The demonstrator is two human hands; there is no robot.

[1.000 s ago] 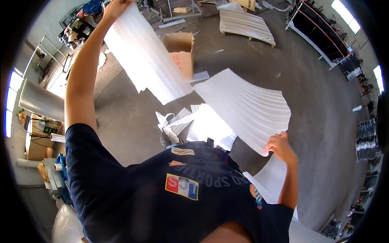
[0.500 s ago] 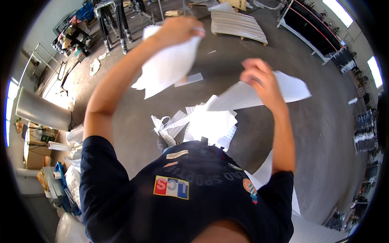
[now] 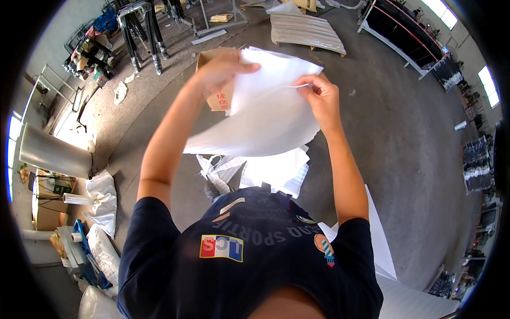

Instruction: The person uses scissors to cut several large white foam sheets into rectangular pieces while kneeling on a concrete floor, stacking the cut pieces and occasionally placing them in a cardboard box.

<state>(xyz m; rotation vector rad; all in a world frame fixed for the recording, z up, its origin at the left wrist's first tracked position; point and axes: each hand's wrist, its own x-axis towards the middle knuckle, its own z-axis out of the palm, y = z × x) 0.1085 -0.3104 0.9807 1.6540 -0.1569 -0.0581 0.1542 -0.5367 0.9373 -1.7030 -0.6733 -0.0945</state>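
Thin white foam sheets, soft and slightly see-through, are stretched between my two hands. My left hand [image 3: 226,73] grips the left side of the upper foam sheet [image 3: 276,65], its thumb lying on top. Opposite it, my right hand [image 3: 321,100] pinches the edge of the lower foam sheet [image 3: 260,125] between thumb and fingers. This lower sheet overlaps the upper one and droops toward me in a curve. Behind my left hand stands a brown cardboard box [image 3: 217,102], partly covered by the sheets. Below lies a pile of white foam pieces [image 3: 276,173] on the floor.
Shoes [image 3: 121,93] and black metal frames [image 3: 143,32] are at the far left. A wrapped stack on a pallet [image 3: 308,32] stands ahead, a black-loaded rack [image 3: 406,32] at far right. A large roll [image 3: 56,151] is left; a white sheet [image 3: 380,242] trails at my right.
My hands have come closer together, bringing their separate foam sheets to overlap. My left hand has lowered and my right hand has shifted slightly left. The cardboard box has come into view.
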